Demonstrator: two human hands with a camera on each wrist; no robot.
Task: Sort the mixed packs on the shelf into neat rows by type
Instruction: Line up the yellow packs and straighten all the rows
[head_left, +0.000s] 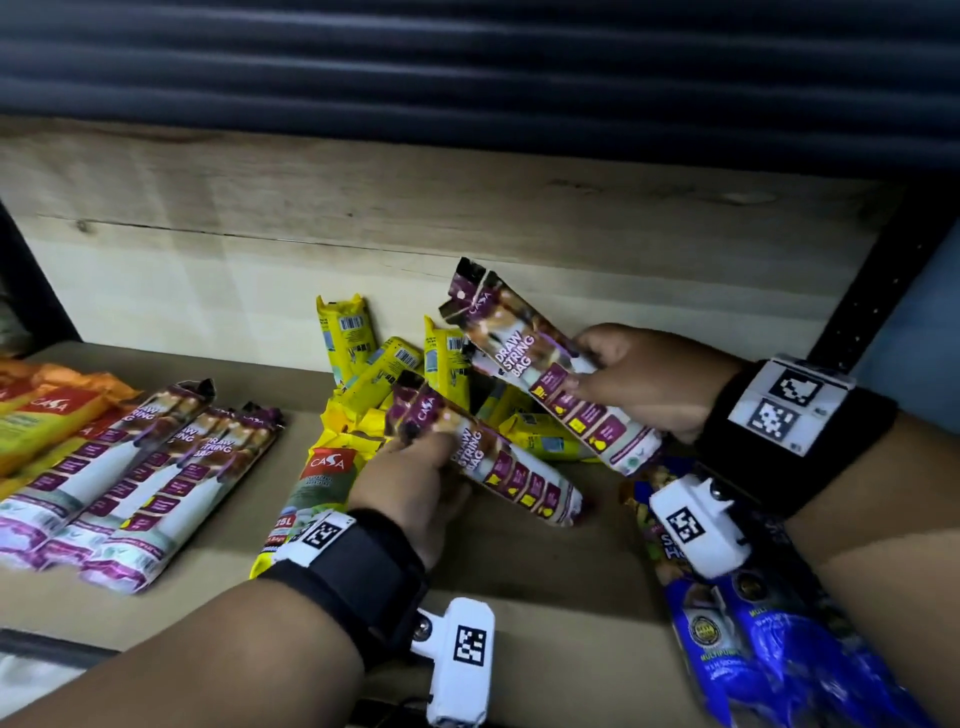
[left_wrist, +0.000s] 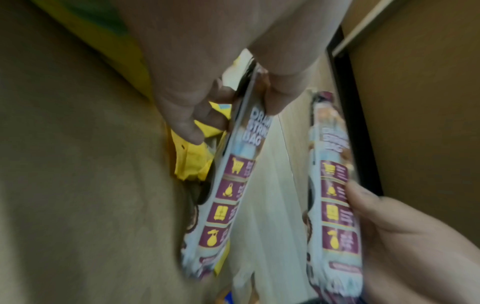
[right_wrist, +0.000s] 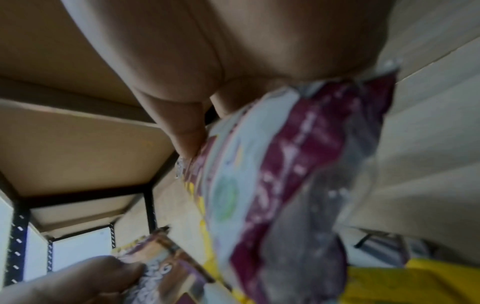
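While left hand (head_left: 410, 483) pinches one purple pack (head_left: 498, 462) & right hand (head_left: 644, 379) grips another (head_left: 550, 374) above yellow pile (head_left: 384, 384), either could slip w/ thin hold, messing purple row (head_left: 130, 478) on shelf (head_left: 545, 561).

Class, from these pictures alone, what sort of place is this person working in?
Probably a shop or stockroom shelf: many identical draw string bag packs in a row, a pile of yellow packs, and a perforated metal upright.

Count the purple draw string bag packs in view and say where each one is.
5. Three lie in a row on the shelf's left; one is in the left hand, one in the right hand. Others may hide under the yellow pile.
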